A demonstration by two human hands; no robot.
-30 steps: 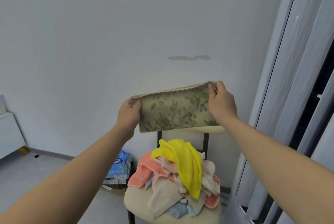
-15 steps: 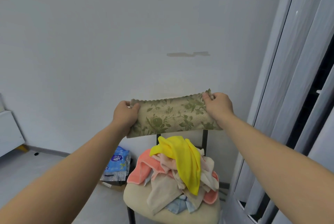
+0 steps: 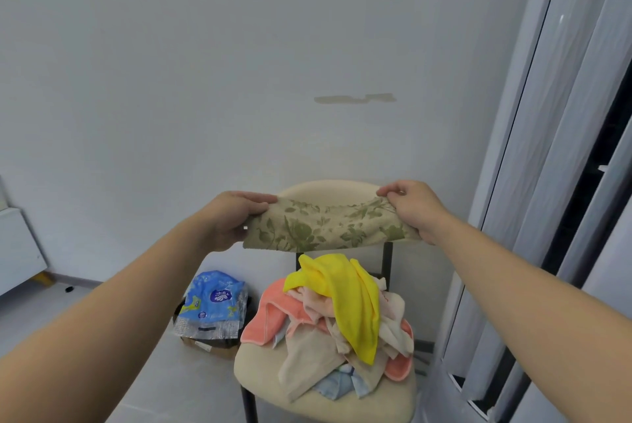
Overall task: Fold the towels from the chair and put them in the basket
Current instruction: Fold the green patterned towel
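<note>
At 6 o'clock: chair [image 3: 342, 409], pile [image 3: 307, 347] of towels heaped on seat, yellow towel [image 3: 355, 303] on top. Floral towel [image 3: 325, 227] stretched above pile, before chair back. Left hand [image 3: 232, 217] pinches its 9 o'clock end, right hand [image 3: 410, 207] its 3 o'clock end.

A home room: chair [image 3: 263, 373] piled with towels [image 3: 345, 316], bare wall [image 3: 205, 80], sliding door [image 3: 547, 149].

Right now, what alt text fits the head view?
Left hand and right hand grip the ends of a folded floral towel held above a chair heaped with towels, a yellow towel on top. A blue packet lies on the floor beside it.
</note>
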